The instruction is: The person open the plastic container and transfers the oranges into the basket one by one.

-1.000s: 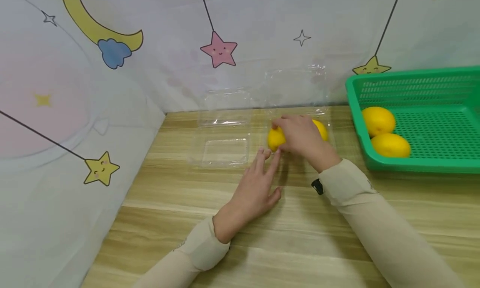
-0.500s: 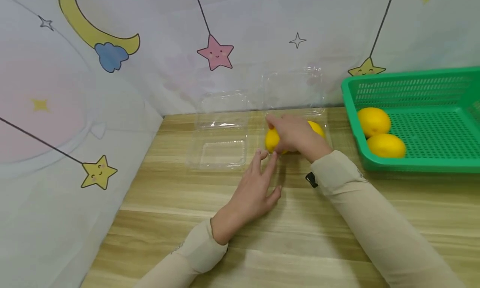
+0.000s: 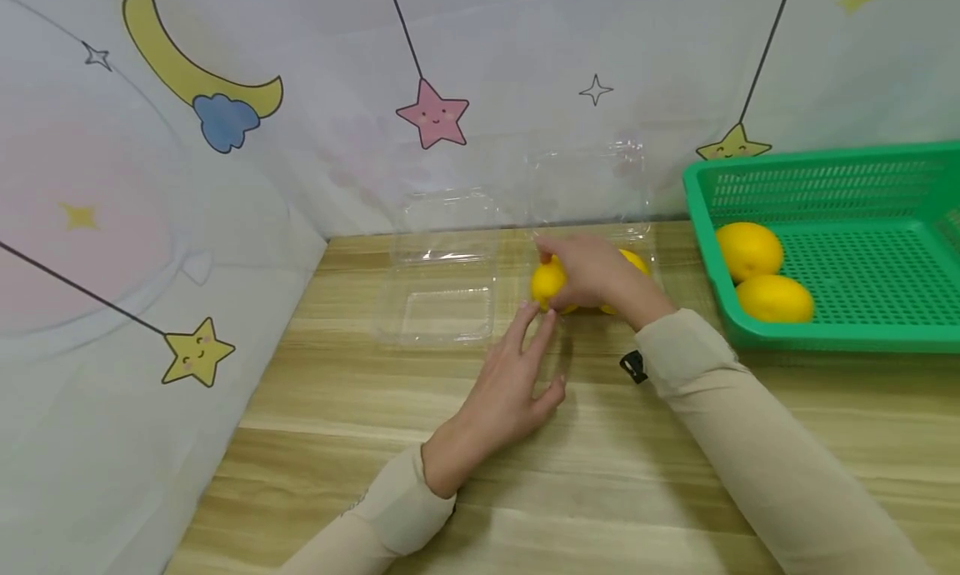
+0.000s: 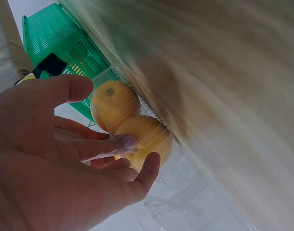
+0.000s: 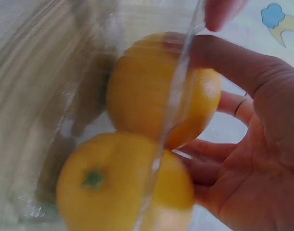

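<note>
My right hand [image 3: 600, 275] reaches over an open clear plastic clamshell box [image 3: 588, 190] and grips a yellow orange [image 3: 547, 285] at its left end. A second orange [image 3: 635, 261] sits to the right in the same box, partly hidden by that hand. In the right wrist view, thumb and fingers wrap the farther orange [image 5: 142, 86], while the nearer orange [image 5: 113, 187] shows a green stem end. My left hand [image 3: 498, 392] has its fingers spread and fairly straight, its fingertips at the box's front left corner.
Another open clear clamshell box [image 3: 450, 312] stands to the left, its lid leaning on the backdrop. At right is a green plastic basket [image 3: 862, 332] with two more oranges [image 3: 776, 300] inside. A printed cloth backdrop [image 3: 510, 50] rises behind the wooden table [image 3: 570, 492].
The camera view has shifted slightly. My right hand still grips the orange, which moves very little in the box; my left fingertips stay near the box's front corner.
</note>
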A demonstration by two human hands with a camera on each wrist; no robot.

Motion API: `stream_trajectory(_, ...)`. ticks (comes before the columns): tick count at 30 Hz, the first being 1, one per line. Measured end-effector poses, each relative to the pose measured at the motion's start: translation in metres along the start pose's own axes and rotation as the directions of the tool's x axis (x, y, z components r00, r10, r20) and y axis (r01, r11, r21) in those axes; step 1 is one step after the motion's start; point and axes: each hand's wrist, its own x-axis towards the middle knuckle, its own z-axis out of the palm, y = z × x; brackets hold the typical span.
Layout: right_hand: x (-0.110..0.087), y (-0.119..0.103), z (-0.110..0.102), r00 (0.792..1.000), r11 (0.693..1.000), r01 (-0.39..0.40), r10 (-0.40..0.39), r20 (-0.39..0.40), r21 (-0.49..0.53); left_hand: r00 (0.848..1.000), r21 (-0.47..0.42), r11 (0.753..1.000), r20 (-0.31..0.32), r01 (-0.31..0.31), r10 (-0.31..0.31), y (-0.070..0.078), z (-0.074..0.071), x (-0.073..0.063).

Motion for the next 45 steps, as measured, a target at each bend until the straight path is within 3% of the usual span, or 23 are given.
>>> stream_trajectory(4,0.000,0.008,-0.001,1.000,0.996,-0.003,0.002,0.004,0.085,1.000,0.067,0.998,0.023,-0.004,0.003,0.000,-0.001,0.000)
stream_trajectory(10,-0.002,0.018,0.001,0.999,0.982,0.032,-0.035,0.015,0.184,0.994,0.119,0.993,0.105,0.022,-0.035,0.001,0.000,-0.001)
stream_trajectory(26,-0.008,0.027,0.010,0.995,0.939,0.096,-0.083,-0.055,0.331,0.987,0.068,0.997,0.150,0.043,-0.053,0.001,-0.002,-0.003)
stream_trajectory(37,-0.012,0.036,0.006,0.986,0.854,0.168,-0.149,-0.078,0.492,0.989,0.070,0.997,0.143,0.038,-0.048,0.000,-0.003,-0.003)
stream_trajectory(45,-0.012,0.038,0.006,0.983,0.818,0.180,-0.164,-0.079,0.546,0.990,0.074,0.996,0.133,0.045,-0.054,0.001,-0.002,-0.004)
